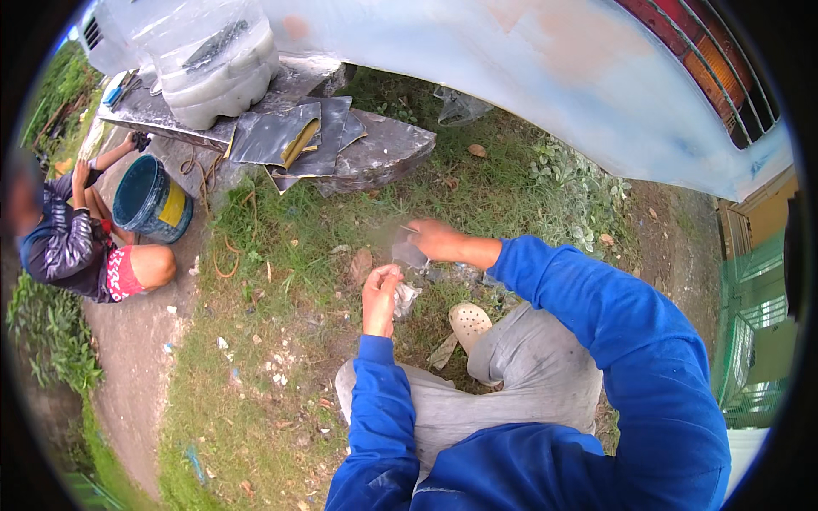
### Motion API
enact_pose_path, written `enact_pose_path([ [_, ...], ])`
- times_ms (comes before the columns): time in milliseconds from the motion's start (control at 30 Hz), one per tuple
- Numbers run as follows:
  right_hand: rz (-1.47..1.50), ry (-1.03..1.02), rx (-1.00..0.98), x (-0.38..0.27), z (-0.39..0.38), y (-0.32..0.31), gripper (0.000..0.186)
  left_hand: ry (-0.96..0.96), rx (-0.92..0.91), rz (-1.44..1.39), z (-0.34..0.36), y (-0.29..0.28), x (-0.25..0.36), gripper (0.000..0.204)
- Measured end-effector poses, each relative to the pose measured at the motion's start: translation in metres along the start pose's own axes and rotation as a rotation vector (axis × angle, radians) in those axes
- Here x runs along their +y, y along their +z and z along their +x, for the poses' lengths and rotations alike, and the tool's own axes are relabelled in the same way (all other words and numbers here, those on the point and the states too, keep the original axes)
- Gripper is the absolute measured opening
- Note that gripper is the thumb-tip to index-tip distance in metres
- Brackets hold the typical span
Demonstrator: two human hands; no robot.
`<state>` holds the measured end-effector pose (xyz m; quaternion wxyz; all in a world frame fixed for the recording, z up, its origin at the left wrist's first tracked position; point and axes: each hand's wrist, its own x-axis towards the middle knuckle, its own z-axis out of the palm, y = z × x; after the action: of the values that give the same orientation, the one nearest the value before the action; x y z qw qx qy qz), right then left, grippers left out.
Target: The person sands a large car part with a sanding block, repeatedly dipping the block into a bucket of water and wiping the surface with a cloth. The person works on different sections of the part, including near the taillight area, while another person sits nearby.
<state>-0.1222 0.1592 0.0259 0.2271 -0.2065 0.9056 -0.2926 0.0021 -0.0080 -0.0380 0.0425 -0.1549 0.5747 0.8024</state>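
Note:
My left hand point(379, 300) is closed, with a crumpled whitish piece point(406, 300), perhaps plastic or cloth, at its fingers. Just beyond it and to the right, my right hand point(433, 241) has its fingers pinched together. A thin, pale grey, partly see-through piece point(410, 255) hangs at those fingertips; blur hides its exact kind. The hands are apart, above the grass in front of my bent legs. Beneath my knee shows a beige clog with holes point(469, 325).
A dark slab point(383, 146) carries sheets of sandpaper point(274, 136) and a bulky plastic-wrapped white thing point(223, 72). A white-blue vehicle body point(511, 60) with a red and orange lamp arches overhead. At left, a person point(68, 234) sits by a dark bucket point(152, 200).

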Motion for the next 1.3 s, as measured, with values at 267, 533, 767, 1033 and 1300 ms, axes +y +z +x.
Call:
enact_pose_path([
  [267,-0.002,-0.176,-0.272,-0.015,-0.013,0.028,0.039,-0.053,0.038,-0.068,-0.006,0.039,0.002,0.063],
  [533,0.682,0.426,-0.430,-0.031,0.000,0.037,0.068,-0.003,0.749,-0.819,-0.008,0.072,-0.018,0.031],
  [767,0.955,0.671,-0.871,-0.078,-0.103,0.006,0.048,-0.104,1.007,-0.834,-0.137,0.095,0.062,0.021],
  [1033,1.146,0.850,-1.018,-0.178,-0.199,-0.127,0.032,0.142,0.856,-0.601,-0.193,0.068,0.355,0.043],
  [1300,0.872,0.629,-0.732,-0.183,-0.245,-0.252,0.026,0.224,0.509,0.282,-0.064,0.078,0.609,0.042],
])
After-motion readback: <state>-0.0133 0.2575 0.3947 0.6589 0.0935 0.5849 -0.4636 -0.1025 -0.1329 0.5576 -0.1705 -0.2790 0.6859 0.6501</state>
